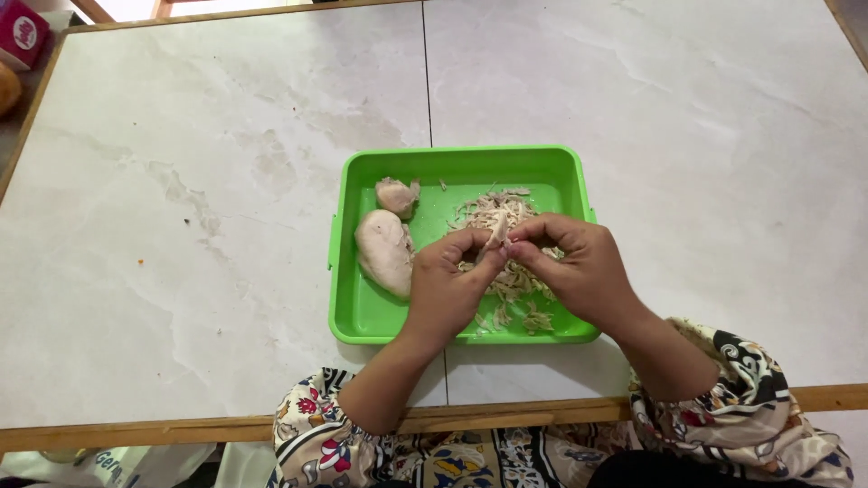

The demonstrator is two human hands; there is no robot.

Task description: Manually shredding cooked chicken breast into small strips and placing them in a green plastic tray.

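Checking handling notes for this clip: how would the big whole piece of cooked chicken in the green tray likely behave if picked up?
The large chicken piece looks smooth and moist, so probably a bit slippery. It likely tears rather than holds firm, judging by the shreds pulled apart beside it. Its rounded shape might rock slightly in the green tray.

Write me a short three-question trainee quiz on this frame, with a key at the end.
1. True or false: both hands pinch the same small piece of cooked chicken over the green tray.
2. Which lies at the tray's left side? A. shredded meat B. two whole pieces of chicken C. a knife
3. Fill in: the shredded meat lies in a ___ under and beyond the hands.

Key:
1. True: the left hand and right hand grip one piece of chicken over the green tray.
2. B: the two whole pieces lie left; the shredded meat lies right.
3. pile
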